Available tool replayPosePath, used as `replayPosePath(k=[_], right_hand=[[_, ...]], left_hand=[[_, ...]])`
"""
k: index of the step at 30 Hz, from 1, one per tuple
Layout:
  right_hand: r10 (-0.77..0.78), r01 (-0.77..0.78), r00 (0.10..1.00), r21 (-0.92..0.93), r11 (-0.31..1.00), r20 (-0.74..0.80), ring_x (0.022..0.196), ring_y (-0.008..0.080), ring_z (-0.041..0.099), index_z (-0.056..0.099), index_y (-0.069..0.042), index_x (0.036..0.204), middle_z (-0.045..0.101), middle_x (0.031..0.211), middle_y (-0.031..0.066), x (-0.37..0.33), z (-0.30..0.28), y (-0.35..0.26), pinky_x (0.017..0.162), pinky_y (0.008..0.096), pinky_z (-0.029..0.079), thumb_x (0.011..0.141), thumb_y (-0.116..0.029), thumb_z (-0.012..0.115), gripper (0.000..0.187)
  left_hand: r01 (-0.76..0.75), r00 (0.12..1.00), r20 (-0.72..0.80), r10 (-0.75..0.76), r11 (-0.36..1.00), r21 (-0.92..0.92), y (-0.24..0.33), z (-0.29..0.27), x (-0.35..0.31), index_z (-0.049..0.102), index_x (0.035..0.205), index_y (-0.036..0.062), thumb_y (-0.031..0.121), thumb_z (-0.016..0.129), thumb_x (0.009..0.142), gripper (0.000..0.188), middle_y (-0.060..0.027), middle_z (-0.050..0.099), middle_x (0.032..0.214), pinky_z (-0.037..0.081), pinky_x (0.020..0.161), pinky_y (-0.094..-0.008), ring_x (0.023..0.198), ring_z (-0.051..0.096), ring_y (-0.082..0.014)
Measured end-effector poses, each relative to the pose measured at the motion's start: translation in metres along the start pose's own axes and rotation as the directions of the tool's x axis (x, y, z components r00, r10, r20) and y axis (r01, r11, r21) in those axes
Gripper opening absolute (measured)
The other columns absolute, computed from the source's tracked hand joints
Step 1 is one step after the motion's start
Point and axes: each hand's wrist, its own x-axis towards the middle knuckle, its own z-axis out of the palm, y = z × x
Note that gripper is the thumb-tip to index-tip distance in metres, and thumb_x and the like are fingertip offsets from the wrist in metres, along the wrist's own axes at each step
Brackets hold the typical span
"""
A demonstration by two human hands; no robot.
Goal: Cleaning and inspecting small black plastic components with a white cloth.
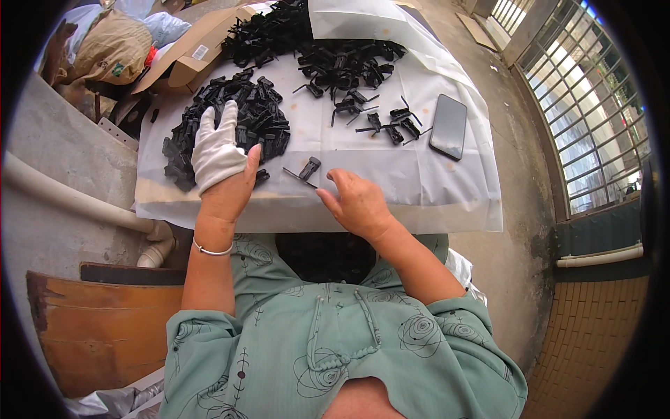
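Observation:
My left hand, in a white glove that leaves the thumb bare, lies with fingers spread over the near edge of a heap of small black plastic parts. Nothing is visibly gripped in it. Between my hands, one black plastic part with thin protruding prongs lies on the white sheet. My right hand is bare, just right of that part, with thumb and forefinger apart close to a prong's tip; whether they touch cannot be made out. Its other fingers curl underneath, partly hidden.
Several loose pronged parts lie beside a dark phone at the right. Larger black heaps fill the back of the sheet-covered table. An open cardboard box stands at back left, and a pale pipe runs along the left wall.

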Motion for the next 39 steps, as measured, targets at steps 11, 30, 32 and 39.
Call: replayPosePath(k=[11, 30, 32, 39], right_hand=[[-0.062, 0.057, 0.998, 0.269, 0.961, 0.012, 0.064, 0.0310, 0.058, 0.057, -0.002, 0.085, 0.060, 0.075, 0.0128, 0.000, -0.007, -0.007, 0.057, 0.0368, 0.047, 0.077, -0.004, 0.062, 0.009], [-0.085, 0.089, 0.996, 0.501, 0.861, -0.030, 0.049, 0.0126, 0.043, 0.057, -0.002, 0.092, 0.052, 0.067, 0.0055, -0.005, -0.028, -0.027, 0.047, 0.0254, 0.038, 0.077, -0.009, 0.068, 0.021], [-0.074, 0.086, 0.996, 0.504, 0.859, -0.043, 0.049, 0.0126, 0.043, 0.057, -0.002, 0.090, 0.051, 0.065, 0.0054, -0.005, -0.027, -0.027, 0.047, 0.0253, 0.038, 0.078, -0.010, 0.068, 0.019], [0.172, -0.171, 0.984, 0.501, 0.848, 0.044, 0.052, 0.0068, 0.039, 0.055, -0.003, 0.080, 0.048, 0.059, 0.0002, -0.005, -0.027, -0.030, 0.048, 0.0224, 0.035, 0.082, -0.015, 0.067, 0.017]], left_hand=[[0.761, 0.636, 0.692, -0.340, 0.127, -0.637, 0.016, 0.031, -0.052, 0.056, 0.103, 0.0030, 0.014, 0.047, 0.092, 0.019, -0.0072, 0.061, 0.092, 0.048, 0.062, -0.0260, 0.066, 0.057, -0.0113], [0.678, 0.731, 0.681, 0.042, -0.153, -0.718, 0.060, 0.025, -0.052, 0.048, 0.112, 0.0046, 0.006, 0.051, 0.090, 0.022, -0.0009, 0.054, 0.098, 0.045, 0.072, -0.0203, 0.086, 0.052, -0.0074], [0.667, 0.740, 0.671, 0.046, -0.175, -0.724, 0.060, 0.024, -0.053, 0.048, 0.112, 0.0040, 0.006, 0.051, 0.090, 0.022, -0.0011, 0.054, 0.098, 0.045, 0.075, -0.0212, 0.087, 0.052, -0.0081], [0.643, 0.765, 0.639, 0.076, -0.072, -0.762, 0.054, 0.020, -0.056, 0.047, 0.110, 0.0028, 0.004, 0.050, 0.089, 0.022, -0.0038, 0.055, 0.097, 0.046, 0.065, -0.0204, 0.076, 0.053, -0.0068]])
